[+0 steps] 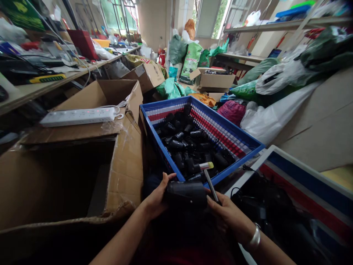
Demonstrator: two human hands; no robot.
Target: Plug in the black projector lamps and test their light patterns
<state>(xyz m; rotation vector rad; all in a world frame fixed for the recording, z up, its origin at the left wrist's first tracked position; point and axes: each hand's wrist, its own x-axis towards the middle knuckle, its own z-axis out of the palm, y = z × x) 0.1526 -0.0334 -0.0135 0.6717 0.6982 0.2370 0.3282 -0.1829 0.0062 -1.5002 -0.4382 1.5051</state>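
Observation:
My left hand [156,197] is closed around the left end of a smooth black cylindrical housing [187,195], held crosswise low in front of me. Its exact kind I cannot tell; a small light dot shows on its side. Closed on a small mallet, my right hand [230,211] is at the housing's right end. The mallet [211,184] has a slim metal handle, and its head has a yellowish end and a dark end, tilted up over the blue basket's near edge. Some of the right fingers are hidden behind the housing.
A blue-rimmed basket [162,156] full of black cylindrical parts [190,138] stands just ahead. At right, a white-rimmed basket [271,151] holds black items with cords. Open cardboard boxes [125,165] stand at left, with a white power strip [79,117] on top. Bags [190,59] are piled behind.

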